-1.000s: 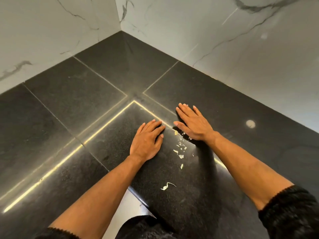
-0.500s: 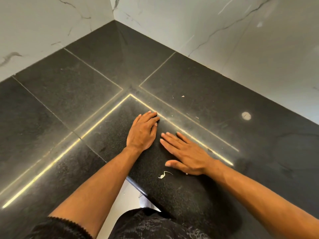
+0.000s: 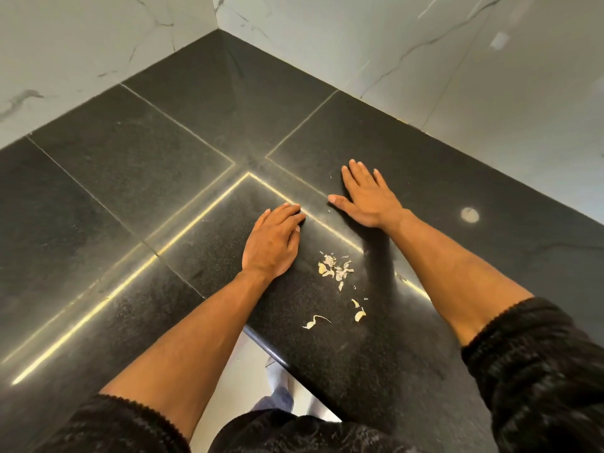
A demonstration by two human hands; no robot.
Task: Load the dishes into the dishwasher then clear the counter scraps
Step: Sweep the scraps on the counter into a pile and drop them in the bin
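Pale, papery scraps lie on the black stone counter (image 3: 163,178): a small heap (image 3: 335,268) between my forearms, two bits (image 3: 359,311) nearer me, and one curled strip (image 3: 314,321) close to the front edge. A few tiny flecks (image 3: 330,175) lie beside my right fingertips. My left hand (image 3: 273,241) lies palm down on the counter, left of the heap, fingers slightly bent. My right hand (image 3: 367,196) rests flat farther back, fingers straight and spread, thumb pointing left. Neither hand holds anything. No dishes or dishwasher are in view.
White marble walls (image 3: 425,60) meet in the corner behind the counter. Bright seams (image 3: 202,214) run across the dark slabs. A round pale spot (image 3: 470,214) marks the counter at right. The rounded counter edge (image 3: 264,349) drops to a light floor below me.
My right hand, which had swept toward me over the scraps, has moved back out to the far side, leaving them gathered in a heap. My left hand has stayed put.
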